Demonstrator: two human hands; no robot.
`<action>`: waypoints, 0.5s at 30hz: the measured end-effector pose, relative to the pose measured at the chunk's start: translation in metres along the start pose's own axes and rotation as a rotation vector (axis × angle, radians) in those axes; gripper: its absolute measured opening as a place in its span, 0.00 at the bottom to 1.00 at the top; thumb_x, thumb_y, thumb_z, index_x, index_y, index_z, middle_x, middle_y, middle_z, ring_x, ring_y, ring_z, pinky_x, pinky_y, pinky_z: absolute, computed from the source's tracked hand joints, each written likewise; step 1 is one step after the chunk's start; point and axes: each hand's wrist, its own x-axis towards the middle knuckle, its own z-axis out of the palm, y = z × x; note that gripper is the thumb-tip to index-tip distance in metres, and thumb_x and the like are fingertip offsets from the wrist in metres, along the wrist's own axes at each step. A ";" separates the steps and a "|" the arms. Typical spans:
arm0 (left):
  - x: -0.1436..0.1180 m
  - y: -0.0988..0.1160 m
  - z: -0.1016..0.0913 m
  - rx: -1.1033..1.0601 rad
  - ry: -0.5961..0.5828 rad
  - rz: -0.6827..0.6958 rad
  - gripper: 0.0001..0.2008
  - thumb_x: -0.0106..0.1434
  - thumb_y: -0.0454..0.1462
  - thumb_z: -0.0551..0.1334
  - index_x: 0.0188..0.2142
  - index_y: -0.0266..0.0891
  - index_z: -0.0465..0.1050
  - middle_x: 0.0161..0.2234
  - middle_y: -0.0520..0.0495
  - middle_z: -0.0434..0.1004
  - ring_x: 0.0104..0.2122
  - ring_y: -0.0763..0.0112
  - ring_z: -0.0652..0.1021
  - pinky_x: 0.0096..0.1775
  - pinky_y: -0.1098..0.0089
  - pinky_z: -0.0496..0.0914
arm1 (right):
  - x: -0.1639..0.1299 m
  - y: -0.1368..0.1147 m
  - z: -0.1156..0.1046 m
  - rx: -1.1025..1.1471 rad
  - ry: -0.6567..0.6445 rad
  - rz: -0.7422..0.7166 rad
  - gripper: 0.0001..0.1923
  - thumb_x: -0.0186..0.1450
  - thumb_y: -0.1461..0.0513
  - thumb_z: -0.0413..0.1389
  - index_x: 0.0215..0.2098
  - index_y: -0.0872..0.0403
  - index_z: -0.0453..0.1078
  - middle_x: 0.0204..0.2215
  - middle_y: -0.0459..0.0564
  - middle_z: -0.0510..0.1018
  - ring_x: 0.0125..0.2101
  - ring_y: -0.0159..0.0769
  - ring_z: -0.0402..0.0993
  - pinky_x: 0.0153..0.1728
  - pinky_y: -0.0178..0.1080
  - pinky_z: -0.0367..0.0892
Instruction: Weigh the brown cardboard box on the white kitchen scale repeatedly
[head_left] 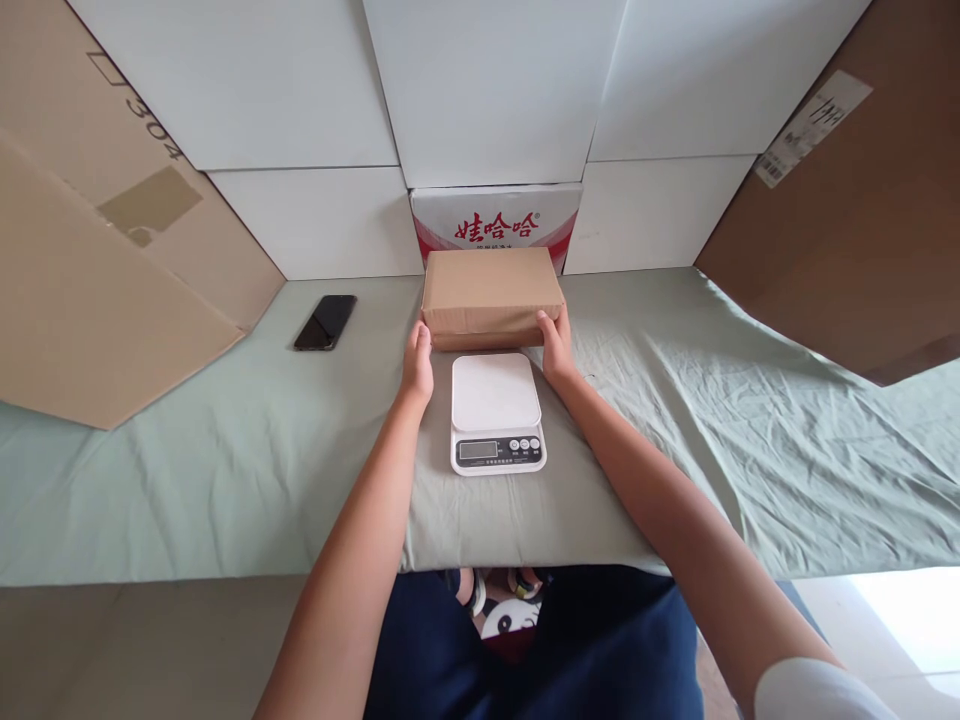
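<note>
On the bench [225, 480], under a pale green cloth, I see through the head camera a brown box [491, 290] lying flat at twelve o'clock from the scale [497, 412], just beyond its far edge. My left hand [418, 368] is set against the box's near left corner, fingers pressed together and thumb up along the side. My right hand [556, 347] is at the near right corner, thumb over the front edge, fingers held close together against the end of the box. Both hands touch the box; neither touches the scale. The scale is white, its platform bare, with a small display and three buttons along its near edge.

A black phone [325, 321] lies at ten o'clock from the scale, well apart from the hands. Behind the box, at twelve o'clock, stands a white carton [496, 218] with red characters. Cardboard sheets [97, 300] lean at nine o'clock, and another brown sheet [855, 220] at two o'clock.
</note>
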 end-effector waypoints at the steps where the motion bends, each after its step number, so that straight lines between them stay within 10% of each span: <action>1: -0.001 0.003 0.000 0.012 0.002 0.018 0.37 0.63 0.66 0.56 0.60 0.44 0.73 0.64 0.40 0.73 0.69 0.56 0.69 0.68 0.61 0.62 | -0.001 -0.005 0.000 -0.011 -0.007 -0.015 0.36 0.66 0.42 0.52 0.69 0.40 0.57 0.70 0.44 0.66 0.72 0.46 0.57 0.75 0.54 0.51; 15: -0.119 0.059 -0.010 0.057 -0.038 0.235 0.36 0.67 0.60 0.55 0.67 0.45 0.65 0.65 0.38 0.71 0.70 0.48 0.65 0.67 0.54 0.62 | -0.091 -0.046 -0.033 -0.026 -0.110 -0.132 0.41 0.64 0.37 0.55 0.70 0.40 0.56 0.71 0.50 0.63 0.75 0.53 0.50 0.74 0.60 0.52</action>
